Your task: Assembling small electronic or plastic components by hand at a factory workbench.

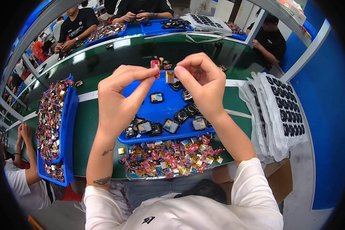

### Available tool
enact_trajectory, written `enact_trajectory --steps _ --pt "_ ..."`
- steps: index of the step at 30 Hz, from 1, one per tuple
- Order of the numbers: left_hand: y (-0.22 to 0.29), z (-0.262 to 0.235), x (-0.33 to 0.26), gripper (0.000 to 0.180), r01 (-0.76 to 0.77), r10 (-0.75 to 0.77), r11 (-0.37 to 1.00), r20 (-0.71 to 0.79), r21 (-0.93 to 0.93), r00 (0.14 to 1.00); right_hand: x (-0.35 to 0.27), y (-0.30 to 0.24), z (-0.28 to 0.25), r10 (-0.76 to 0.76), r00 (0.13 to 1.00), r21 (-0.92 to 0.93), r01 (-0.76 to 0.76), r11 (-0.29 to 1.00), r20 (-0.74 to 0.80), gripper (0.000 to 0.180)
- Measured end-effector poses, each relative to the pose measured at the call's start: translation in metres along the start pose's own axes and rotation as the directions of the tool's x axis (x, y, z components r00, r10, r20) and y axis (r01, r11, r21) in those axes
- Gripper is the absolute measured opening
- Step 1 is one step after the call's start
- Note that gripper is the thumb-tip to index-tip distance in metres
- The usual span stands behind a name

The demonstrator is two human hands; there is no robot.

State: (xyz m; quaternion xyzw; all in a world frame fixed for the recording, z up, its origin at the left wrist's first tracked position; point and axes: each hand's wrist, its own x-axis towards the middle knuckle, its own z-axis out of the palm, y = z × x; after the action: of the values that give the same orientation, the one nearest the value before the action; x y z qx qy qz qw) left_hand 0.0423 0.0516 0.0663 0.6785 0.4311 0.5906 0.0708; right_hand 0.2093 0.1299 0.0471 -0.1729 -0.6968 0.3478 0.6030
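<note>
Between thumb and forefinger my left hand (122, 92) pinches a small red circuit board (154, 66). My right hand (204, 82) pinches a little silver battery with a yellow top (170, 78), close beside the board. Whether a wire joins the two is too small to make out. Both hands are raised over a blue tray (159, 114), where black watch cases (170, 125) lie, several showing pale inner parts. Nearer to me, a clear tray (136, 178) holds a heap of red boards and batteries (172, 157).
At my left stands a long blue bin (71, 122) heaped with similar boards and batteries. White trays of black cases (285, 103) are stacked at the right. Beyond the green table (134, 48), co-workers handle parts; another person's hands (24, 132) show at far left. A metal frame post (308, 50) rises at right.
</note>
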Motion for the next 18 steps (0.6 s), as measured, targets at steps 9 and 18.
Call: enact_trajectory --steps 9,18 --pt "0.002 0.005 -0.003 0.019 -0.052 0.068 0.985 -0.093 0.165 0.993 -0.018 -0.017 0.013 0.127 0.965 -0.045 -0.119 0.992 0.232 0.018" --pt "0.005 0.001 -0.002 0.013 0.125 -0.133 0.986 0.067 0.11 0.989 -0.006 -0.016 -0.004 0.088 0.965 -0.158 -0.05 0.986 0.247 0.015"
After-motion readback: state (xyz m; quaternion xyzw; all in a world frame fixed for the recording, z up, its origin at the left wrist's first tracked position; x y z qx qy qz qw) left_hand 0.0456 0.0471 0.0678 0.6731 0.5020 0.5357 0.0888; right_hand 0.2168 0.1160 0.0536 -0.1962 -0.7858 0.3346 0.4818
